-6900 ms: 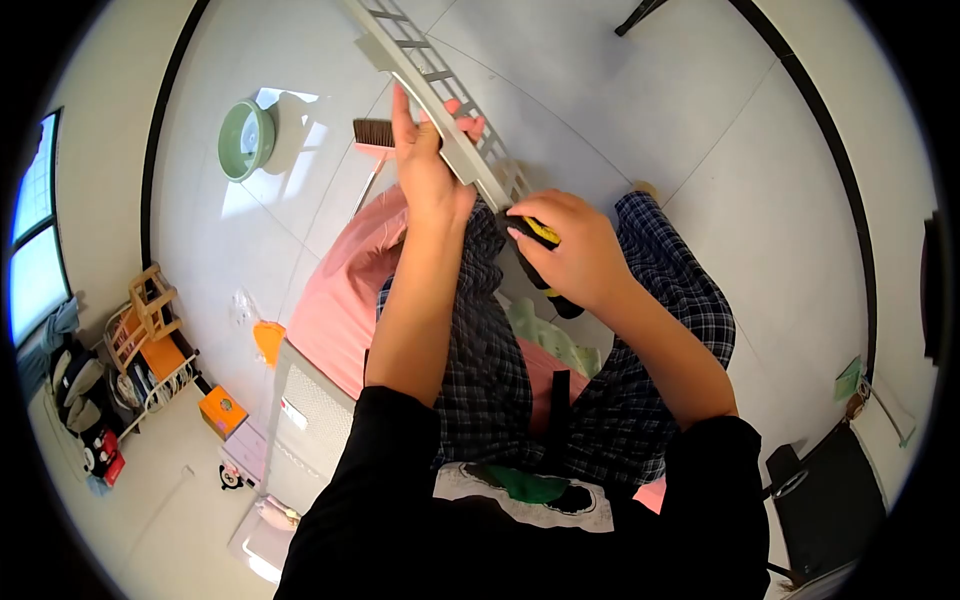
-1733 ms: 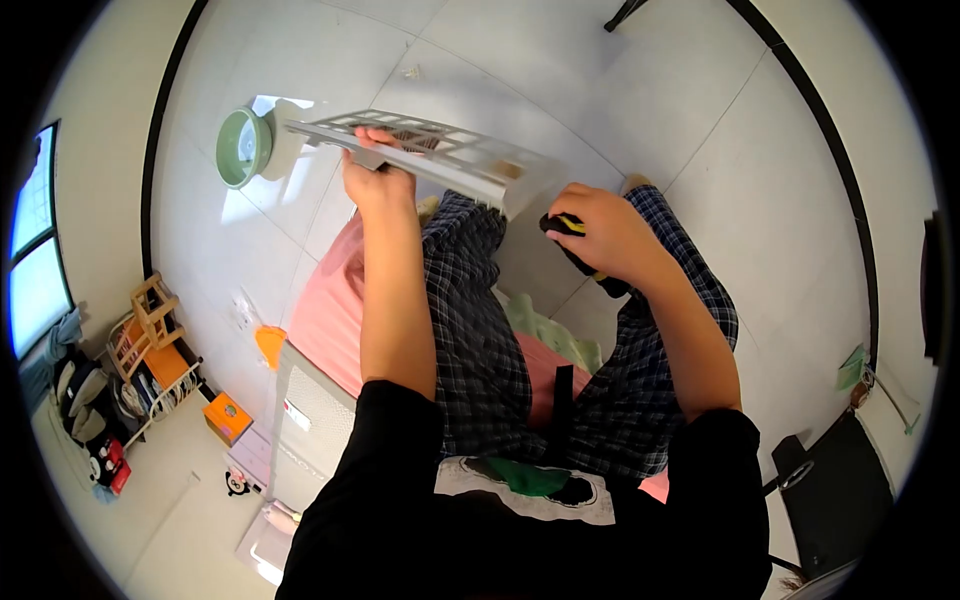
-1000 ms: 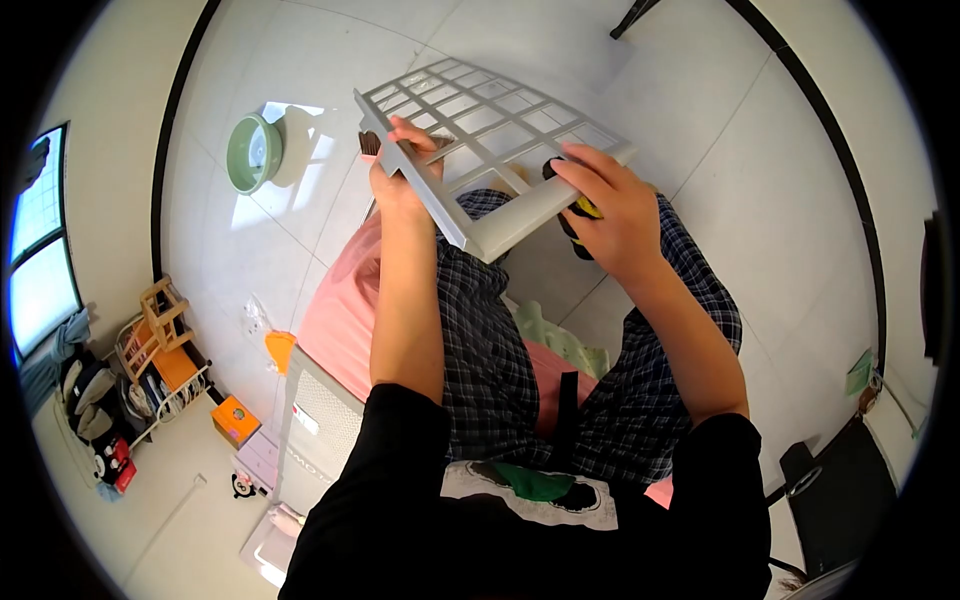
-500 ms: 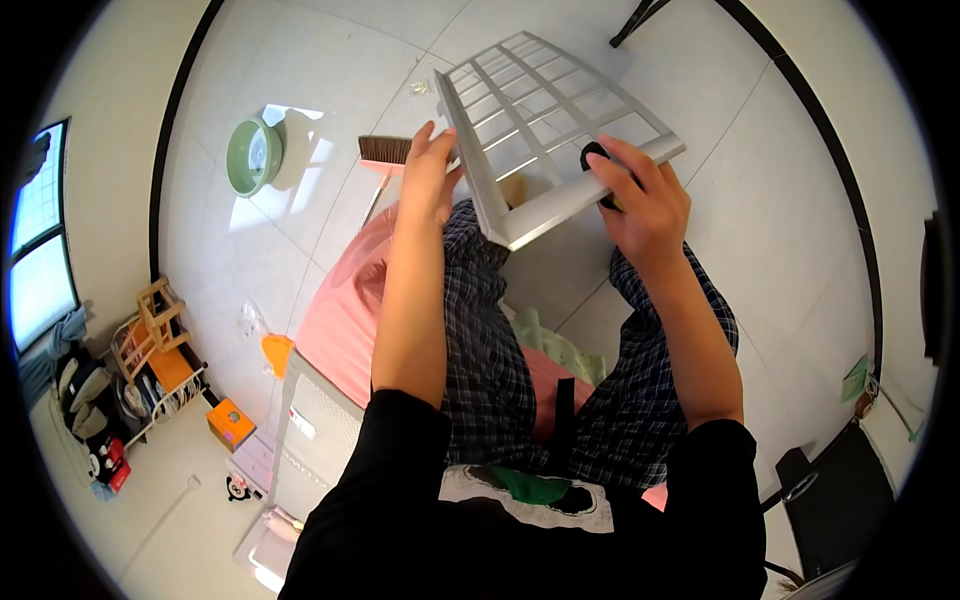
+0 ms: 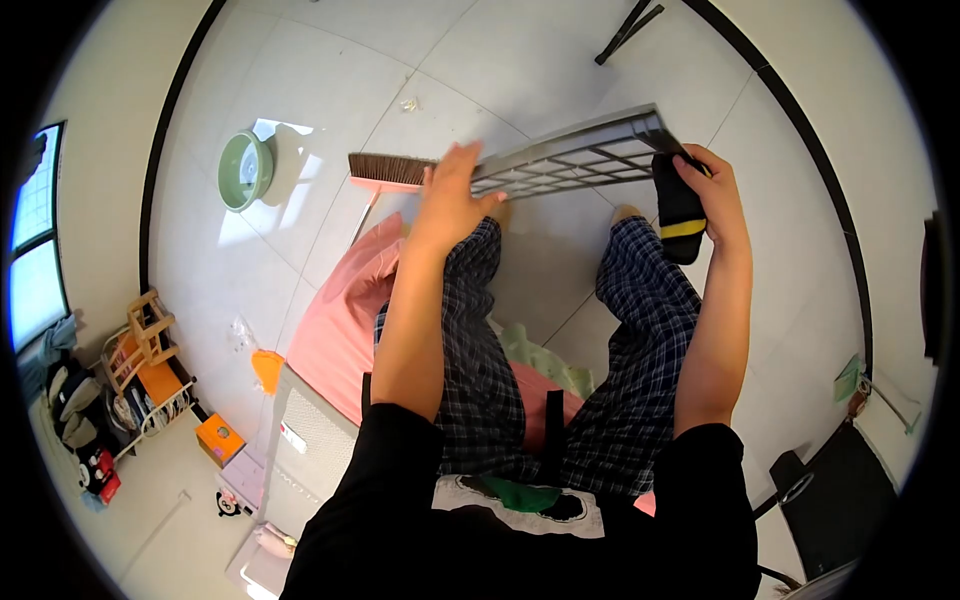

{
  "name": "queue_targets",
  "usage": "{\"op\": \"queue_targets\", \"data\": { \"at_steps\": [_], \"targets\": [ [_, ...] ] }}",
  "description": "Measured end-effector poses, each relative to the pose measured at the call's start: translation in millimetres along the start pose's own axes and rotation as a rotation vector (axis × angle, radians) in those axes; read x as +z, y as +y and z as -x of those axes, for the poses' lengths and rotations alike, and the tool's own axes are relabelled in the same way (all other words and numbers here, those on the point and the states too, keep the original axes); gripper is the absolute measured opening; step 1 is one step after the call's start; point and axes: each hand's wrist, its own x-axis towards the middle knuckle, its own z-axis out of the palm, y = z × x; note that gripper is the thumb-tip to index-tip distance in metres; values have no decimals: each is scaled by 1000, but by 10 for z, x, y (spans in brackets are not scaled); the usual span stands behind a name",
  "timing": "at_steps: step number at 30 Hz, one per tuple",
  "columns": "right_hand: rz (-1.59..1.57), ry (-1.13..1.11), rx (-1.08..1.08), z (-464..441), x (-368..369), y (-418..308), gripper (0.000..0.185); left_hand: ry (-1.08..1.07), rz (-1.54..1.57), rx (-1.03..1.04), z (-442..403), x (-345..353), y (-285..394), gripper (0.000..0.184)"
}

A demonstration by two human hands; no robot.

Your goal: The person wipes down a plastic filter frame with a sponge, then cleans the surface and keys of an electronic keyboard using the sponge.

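A grey rectangular frame with a grid of bars (image 5: pixel 570 162) is held up over the floor in front of my knees, seen nearly edge-on. My left hand (image 5: pixel 458 200), a little blurred, has its thumb and fingers around the frame's left end. At the right end, my right hand (image 5: pixel 722 195) is closed on a black cloth-like piece with a yellow stripe (image 5: pixel 680 215). That piece hangs down against the frame's corner. Whether the right fingers also grip the frame itself is hidden.
A broom (image 5: pixel 392 170) lies on the tiles beside my left hand. A green basin (image 5: pixel 245 170) stands farther left. Pink fabric (image 5: pixel 340 290) lies beside my left leg. Black stand legs (image 5: pixel 628 32) are at the top. A wooden stool (image 5: pixel 150 325) sits at far left.
The frame has turned from showing its face to nearly edge-on, its right end farther right. My right hand has moved right, and more of the black piece shows.
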Motion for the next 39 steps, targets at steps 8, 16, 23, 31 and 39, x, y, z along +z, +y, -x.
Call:
{"op": "queue_targets", "data": {
  "at_steps": [8,16,23,31,39],
  "targets": [
    [-202,122,-21,-66,5,19,28,-89,188,-37,-30,-151,223,42],
    [-910,220,28,-101,-67,-92,44,-168,895,-418,-109,-74,314,28],
    [-1185,69,160,-50,106,-129,40,-70,1388,-609,-135,-85,270,44],
    [-1118,-206,135,-104,131,100,53,-212,1519,-679,-121,-95,316,50],
    [-1057,-163,152,101,363,-148,57,-170,1642,-618,-112,-184,480,54]
  ]
}}
